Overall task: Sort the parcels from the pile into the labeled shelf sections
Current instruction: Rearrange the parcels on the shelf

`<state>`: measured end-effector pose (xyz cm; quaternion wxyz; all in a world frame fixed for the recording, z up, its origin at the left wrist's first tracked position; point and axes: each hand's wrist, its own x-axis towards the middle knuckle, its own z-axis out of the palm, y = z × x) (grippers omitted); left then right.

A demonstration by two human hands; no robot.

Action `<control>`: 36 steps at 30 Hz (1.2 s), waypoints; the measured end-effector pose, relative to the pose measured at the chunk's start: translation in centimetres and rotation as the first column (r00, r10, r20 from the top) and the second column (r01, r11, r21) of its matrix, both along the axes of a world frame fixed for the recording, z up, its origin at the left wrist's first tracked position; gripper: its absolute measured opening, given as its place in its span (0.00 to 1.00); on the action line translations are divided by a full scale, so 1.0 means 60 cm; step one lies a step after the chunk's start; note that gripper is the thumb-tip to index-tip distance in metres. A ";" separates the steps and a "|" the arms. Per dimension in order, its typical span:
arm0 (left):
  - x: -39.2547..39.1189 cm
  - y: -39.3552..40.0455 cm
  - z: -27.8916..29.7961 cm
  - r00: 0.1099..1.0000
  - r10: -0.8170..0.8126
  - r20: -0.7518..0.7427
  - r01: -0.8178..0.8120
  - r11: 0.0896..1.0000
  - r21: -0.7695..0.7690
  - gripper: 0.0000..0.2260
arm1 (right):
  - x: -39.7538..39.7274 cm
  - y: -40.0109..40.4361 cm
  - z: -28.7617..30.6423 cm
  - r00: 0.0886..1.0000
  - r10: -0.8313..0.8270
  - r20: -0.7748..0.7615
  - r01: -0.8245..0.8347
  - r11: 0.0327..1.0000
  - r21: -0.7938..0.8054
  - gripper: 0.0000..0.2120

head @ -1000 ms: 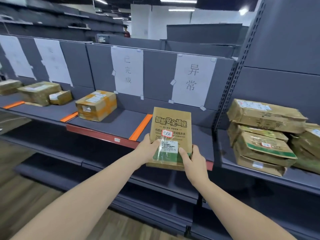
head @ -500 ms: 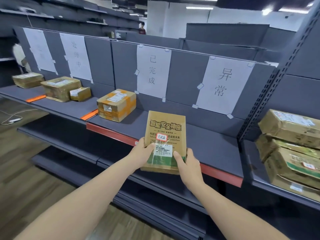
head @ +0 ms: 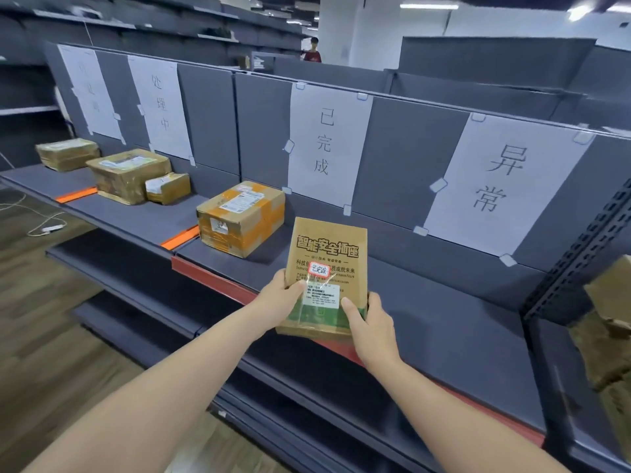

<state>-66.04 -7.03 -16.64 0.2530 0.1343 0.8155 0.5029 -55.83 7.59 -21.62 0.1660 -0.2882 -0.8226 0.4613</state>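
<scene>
Both hands, left hand [head: 280, 298] and right hand [head: 370, 322], gripped a flat brown printed parcel [head: 326, 264], red-bordered sticker at frame centre.

Both my bare arms reach forward and converge toward twelve o'clock. My left hand [head: 278, 297] grips the flat brown parcel [head: 326, 268] at its nine o'clock edge, thumb laid across the front face, fingers hidden behind. My right hand [head: 370, 324] holds its five o'clock corner, thumb pressed on the front near the label, fingers curled round the back. Both wrists are nearly straight.
</scene>
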 end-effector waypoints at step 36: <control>-0.479 0.073 -0.069 0.967 -0.248 0.055 0.253 0.958 -0.135 0.20 | -0.409 -0.008 -0.060 0.954 -0.294 0.064 0.300 0.948 -0.103 0.15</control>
